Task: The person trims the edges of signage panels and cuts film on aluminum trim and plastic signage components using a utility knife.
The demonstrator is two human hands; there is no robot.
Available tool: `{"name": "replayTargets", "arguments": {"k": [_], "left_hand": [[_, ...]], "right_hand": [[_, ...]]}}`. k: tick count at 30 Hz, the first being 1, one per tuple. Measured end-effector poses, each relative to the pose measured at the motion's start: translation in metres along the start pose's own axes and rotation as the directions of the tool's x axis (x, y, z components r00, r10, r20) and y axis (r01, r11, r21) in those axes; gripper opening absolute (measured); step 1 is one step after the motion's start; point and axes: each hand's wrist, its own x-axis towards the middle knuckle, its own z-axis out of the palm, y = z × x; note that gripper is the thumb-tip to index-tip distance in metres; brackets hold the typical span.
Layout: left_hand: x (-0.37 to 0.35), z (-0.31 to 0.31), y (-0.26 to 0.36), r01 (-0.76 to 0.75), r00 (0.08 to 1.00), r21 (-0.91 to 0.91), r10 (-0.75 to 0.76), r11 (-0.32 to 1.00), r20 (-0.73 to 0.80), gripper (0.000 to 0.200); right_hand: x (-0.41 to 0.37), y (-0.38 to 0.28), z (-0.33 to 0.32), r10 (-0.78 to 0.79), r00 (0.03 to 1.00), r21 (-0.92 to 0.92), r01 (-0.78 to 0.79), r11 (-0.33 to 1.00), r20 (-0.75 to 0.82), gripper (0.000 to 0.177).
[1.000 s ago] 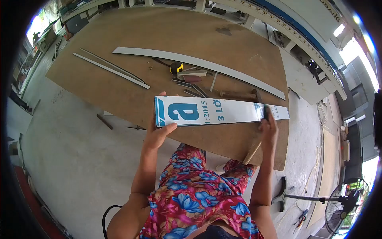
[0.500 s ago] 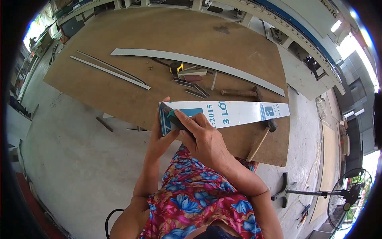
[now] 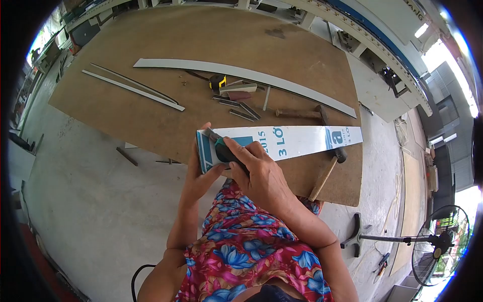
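A long white strip with blue printed film [image 3: 302,141] lies across the near part of the table, its left end reaching past the edge. My left hand [image 3: 197,168] grips that left end, thumb on the near side and fingertips showing at the far edge. In my right hand [image 3: 261,171] is a utility knife with a green and black handle [image 3: 221,151]. Its tip rests at the film near the strip's left end; the blade itself is too small to make out. Below the strip's right part sits a mallet with a wooden handle [image 3: 324,177].
On the brown table [image 3: 166,30] lie a long grey strip [image 3: 241,73], thin strips [image 3: 133,89], a yellow tape measure [image 3: 217,82], several short metal pieces [image 3: 242,115] and a hammer [image 3: 297,115]. A standing fan [image 3: 440,245] is at right on the floor.
The knife has shifted slightly right relative to the strip's left end. Both hands keep their grip. The whole view has drifted a little.
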Motion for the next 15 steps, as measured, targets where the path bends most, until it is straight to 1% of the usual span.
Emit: {"name": "replayTargets", "arguments": {"k": [6, 9, 12, 15], "left_hand": [[-0.0008, 0.0006, -0.0008, 0.000, 1.000, 0.003, 0.000, 1.000, 0.000, 0.083], [-0.0011, 0.0002, -0.0015, 0.005, 1.000, 0.000, -0.005, 1.000, -0.005, 0.083], [0.0002, 0.0026, 0.0012, -0.015, 1.000, -0.012, 0.015, 1.000, -0.007, 0.082], [-0.0026, 0.0059, 0.0043, 0.024, 0.999, -0.010, -0.024, 1.000, -0.036, 0.080]], "right_hand": [[-0.0051, 0.0002, -0.0026, 0.008, 1.000, -0.002, -0.008, 1.000, 0.000, 0.045], [-0.0067, -0.0005, 0.0002, -0.007, 1.000, -0.040, 0.006, 0.999, -0.030, 0.044], [-0.0025, -0.0087, -0.0007, 0.030, 0.999, -0.064, -0.031, 0.997, -0.016, 0.045], [0.0014, -0.0068, 0.0001, -0.006, 1.000, -0.092, 0.004, 0.996, -0.019, 0.045]]}}
